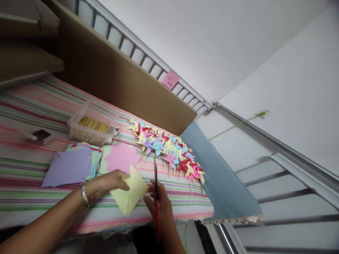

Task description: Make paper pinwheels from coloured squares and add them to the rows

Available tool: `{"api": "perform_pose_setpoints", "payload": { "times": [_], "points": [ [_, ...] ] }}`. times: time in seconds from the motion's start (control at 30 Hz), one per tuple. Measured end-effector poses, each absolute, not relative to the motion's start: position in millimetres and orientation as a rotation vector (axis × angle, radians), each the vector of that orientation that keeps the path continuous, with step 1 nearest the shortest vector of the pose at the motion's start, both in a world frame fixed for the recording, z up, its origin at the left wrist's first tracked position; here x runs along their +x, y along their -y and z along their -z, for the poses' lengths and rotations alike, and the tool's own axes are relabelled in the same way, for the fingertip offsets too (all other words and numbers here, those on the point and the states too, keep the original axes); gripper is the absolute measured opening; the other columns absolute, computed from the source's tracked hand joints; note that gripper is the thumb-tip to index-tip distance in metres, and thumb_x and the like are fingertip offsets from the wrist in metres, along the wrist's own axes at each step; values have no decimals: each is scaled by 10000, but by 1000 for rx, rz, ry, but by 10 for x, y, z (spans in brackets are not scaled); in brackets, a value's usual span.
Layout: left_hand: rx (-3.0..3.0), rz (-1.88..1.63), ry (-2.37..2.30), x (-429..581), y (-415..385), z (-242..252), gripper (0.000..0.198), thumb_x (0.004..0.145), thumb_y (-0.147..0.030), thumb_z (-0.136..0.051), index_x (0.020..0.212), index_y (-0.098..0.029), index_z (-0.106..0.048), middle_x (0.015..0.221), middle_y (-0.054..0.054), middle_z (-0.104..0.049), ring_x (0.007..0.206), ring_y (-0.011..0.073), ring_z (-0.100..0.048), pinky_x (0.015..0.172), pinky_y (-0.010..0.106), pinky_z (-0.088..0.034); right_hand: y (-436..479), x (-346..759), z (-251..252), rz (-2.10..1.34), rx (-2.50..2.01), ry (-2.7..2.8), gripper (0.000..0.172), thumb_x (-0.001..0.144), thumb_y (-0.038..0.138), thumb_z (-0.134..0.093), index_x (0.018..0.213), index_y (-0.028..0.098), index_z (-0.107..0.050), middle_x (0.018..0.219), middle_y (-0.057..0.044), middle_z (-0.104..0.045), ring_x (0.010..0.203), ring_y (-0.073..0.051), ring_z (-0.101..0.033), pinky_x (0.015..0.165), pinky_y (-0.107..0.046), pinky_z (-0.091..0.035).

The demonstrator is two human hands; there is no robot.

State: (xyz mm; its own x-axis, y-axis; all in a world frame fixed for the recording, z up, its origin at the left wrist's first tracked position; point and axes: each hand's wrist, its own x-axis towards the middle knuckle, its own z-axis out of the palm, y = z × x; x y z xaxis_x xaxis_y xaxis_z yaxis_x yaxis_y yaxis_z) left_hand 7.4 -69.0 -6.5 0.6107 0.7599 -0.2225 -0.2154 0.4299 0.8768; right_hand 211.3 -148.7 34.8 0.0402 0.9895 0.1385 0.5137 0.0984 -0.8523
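My left hand (107, 183) pinches a folded yellow paper square (129, 192) by its upper left edge, just above the striped cloth (31, 106). My right hand (160, 201) is closed around red-handled scissors (156, 183), whose dark blades point up and away beside the paper's right corner. A silver bracelet (84, 193) sits on my left wrist. Beyond my hands lies a pink cut paper shape (122, 157), and to its left a stack of coloured paper squares with a purple sheet (67, 167) on top.
A heap of several finished paper pinwheels on sticks (169, 150) lies at the right of the cloth. A clear plastic box of wooden sticks (91, 127) stands behind the paper stack. A brown board (119, 81) and a metal rail (148, 61) border the far side; blue fabric (219, 180) hangs at right.
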Motion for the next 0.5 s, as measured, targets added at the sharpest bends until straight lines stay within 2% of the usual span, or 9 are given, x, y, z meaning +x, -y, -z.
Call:
{"api": "perform_pose_setpoints", "payload": {
  "times": [0.07, 0.17, 0.3, 0.43, 0.5],
  "points": [
    [1020, -569, -617, 102, 714, 63, 140, 573, -205, -704, 699, -156, -740, 718, 72, -739, 630, 232, -657, 605, 275, -457, 1356, 1989, -377, -863, -1511, 1530, 420, 682, 210, -645, 1094, 207, -564, 797, 6, -636, 651, -146, -575, 611, -258, -476],
    [1035, -541, -616, 115, 708, 65, 164, 591, -220, -701, 732, -147, -741, 735, 66, -743, 630, 213, -653, 607, 261, -452, 1225, 1883, -304, -995, -1492, 1469, 383, 652, 151, -586, 1031, 191, -548, 636, 67, -541, 493, -86, -458, 460, -192, -378],
    [892, -660, -612, 116, 658, 83, 224, 622, -262, -720, 807, -135, -733, 761, 69, -743, 670, 204, -657, 619, 259, -466, 1140, 1891, -150, -1018, -1437, 1295, 366, 680, 207, -569, 1039, 183, -500, 648, 66, -527, 388, -58, -402, 350, -173, -305],
    [642, -795, -525, 166, 651, 89, 322, 634, -306, -750, 897, -126, -708, 878, 116, -739, 800, 239, -673, 762, 331, -505, 1109, 1866, -87, -981, -1333, 1116, 357, 748, 282, -556, 1082, 199, -463, 703, 55, -534, 356, -57, -431, 335, -183, -334],
    [566, -826, -518, 214, 679, 82, 350, 620, -284, -767, 920, -117, -701, 890, 127, -738, 796, 237, -677, 777, 333, -507, 1109, 1795, -72, -931, -1314, 1075, 344, 759, 274, -553, 1083, 204, -460, 731, 45, -553, 357, -55, -444, 343, -184, -348]
  ]
}}
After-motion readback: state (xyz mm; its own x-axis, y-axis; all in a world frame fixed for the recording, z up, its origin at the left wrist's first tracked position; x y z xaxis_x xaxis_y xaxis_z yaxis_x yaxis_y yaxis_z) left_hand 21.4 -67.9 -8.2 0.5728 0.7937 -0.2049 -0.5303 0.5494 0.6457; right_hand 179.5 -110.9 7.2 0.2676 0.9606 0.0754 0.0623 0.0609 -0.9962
